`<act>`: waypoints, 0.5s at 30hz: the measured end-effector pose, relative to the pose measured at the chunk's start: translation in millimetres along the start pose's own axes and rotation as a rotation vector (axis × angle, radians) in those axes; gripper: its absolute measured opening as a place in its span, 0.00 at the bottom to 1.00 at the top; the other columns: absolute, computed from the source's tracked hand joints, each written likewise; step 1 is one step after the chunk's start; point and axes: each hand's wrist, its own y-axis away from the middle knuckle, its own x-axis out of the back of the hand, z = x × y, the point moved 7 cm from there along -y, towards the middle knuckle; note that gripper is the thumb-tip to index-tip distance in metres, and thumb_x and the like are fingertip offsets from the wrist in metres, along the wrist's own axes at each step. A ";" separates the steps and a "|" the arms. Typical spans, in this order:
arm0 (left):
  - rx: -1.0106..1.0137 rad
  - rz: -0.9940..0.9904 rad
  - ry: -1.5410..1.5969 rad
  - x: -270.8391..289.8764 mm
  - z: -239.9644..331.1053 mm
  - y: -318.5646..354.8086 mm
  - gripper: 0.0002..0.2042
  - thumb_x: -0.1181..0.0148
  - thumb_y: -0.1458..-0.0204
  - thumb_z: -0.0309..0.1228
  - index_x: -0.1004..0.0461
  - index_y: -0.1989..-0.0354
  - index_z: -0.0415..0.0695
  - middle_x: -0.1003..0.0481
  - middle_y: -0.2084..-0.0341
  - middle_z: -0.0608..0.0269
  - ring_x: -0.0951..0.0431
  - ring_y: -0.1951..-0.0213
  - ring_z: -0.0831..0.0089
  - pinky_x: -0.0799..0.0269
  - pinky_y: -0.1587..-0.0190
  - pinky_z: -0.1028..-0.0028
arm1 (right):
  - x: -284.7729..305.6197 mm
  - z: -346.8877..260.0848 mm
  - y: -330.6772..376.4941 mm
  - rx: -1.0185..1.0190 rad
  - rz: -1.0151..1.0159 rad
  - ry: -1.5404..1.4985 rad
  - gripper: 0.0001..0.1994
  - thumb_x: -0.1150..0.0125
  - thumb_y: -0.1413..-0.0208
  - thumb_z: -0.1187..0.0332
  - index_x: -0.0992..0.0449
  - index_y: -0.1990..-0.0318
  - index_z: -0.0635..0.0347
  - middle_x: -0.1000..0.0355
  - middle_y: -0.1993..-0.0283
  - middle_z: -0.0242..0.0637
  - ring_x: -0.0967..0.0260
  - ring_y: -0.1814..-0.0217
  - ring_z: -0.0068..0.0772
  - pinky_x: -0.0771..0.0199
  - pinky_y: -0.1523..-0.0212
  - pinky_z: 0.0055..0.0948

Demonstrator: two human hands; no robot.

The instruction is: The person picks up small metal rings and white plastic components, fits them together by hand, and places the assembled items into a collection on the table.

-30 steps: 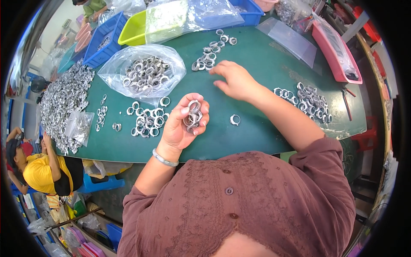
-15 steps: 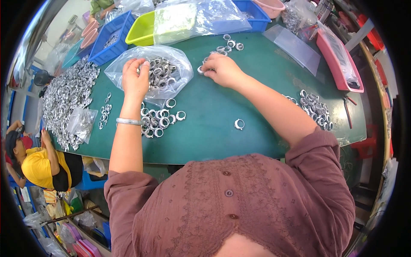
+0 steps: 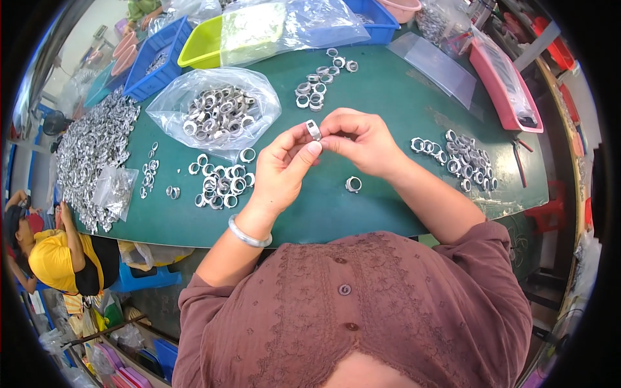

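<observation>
My left hand (image 3: 279, 169) and my right hand (image 3: 359, 141) meet above the middle of the green table. Between the left thumb and fingers a small silver metal ring (image 3: 312, 129) stands on edge. The right thumb and fingers are pinched against its lower right side, and part of the contact is hidden. Just left of the hands lies an open clear plastic bag (image 3: 169, 103) with many similar rings in it. A cluster of rings (image 3: 222, 184) lies below the bag, and one single ring (image 3: 353, 184) lies below my right hand. Beyond the hands is another ring group (image 3: 316, 88).
A large heap of metal parts (image 3: 90, 155) covers the table's left side. More rings (image 3: 467, 161) lie at the right, near pliers (image 3: 519, 161) and a pink basket (image 3: 498, 84). Blue (image 3: 139, 84) and yellow-green bins (image 3: 202, 48) line the back. A person in yellow (image 3: 61, 255) sits at the left.
My left hand has moved right, off the bag of rings. My right hand has come nearer from the far ring group, and both now hold a ring together. The view has shifted slightly.
</observation>
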 end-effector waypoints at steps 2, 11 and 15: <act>0.010 -0.005 0.000 -3.1 -0.4 1.5 0.14 0.48 0.49 0.27 0.33 0.54 0.36 0.28 0.65 0.63 0.29 0.67 0.78 0.31 0.64 0.79 | 0.1 -5.0 5.1 0.080 0.000 0.113 0.03 0.42 0.54 0.77 0.27 0.70 0.65 0.32 0.69 0.32 0.34 0.67 0.21 0.35 0.66 0.20; 0.122 -0.008 0.005 -2.4 -7.6 4.5 0.10 0.47 0.49 0.30 0.30 0.61 0.38 0.28 0.72 0.67 0.31 0.71 0.81 0.35 0.67 0.81 | -1.4 -10.2 13.4 0.129 0.020 0.145 0.05 0.42 0.55 0.78 0.26 0.69 0.63 0.31 0.71 0.34 0.32 0.70 0.24 0.32 0.69 0.21; 0.181 0.021 0.001 0.9 -14.2 5.7 0.13 0.44 0.51 0.34 0.30 0.62 0.38 0.29 0.73 0.68 0.31 0.74 0.83 0.35 0.70 0.83 | -2.7 -3.8 14.1 0.056 0.008 0.108 0.05 0.42 0.55 0.78 0.26 0.69 0.63 0.31 0.71 0.33 0.32 0.69 0.23 0.33 0.69 0.21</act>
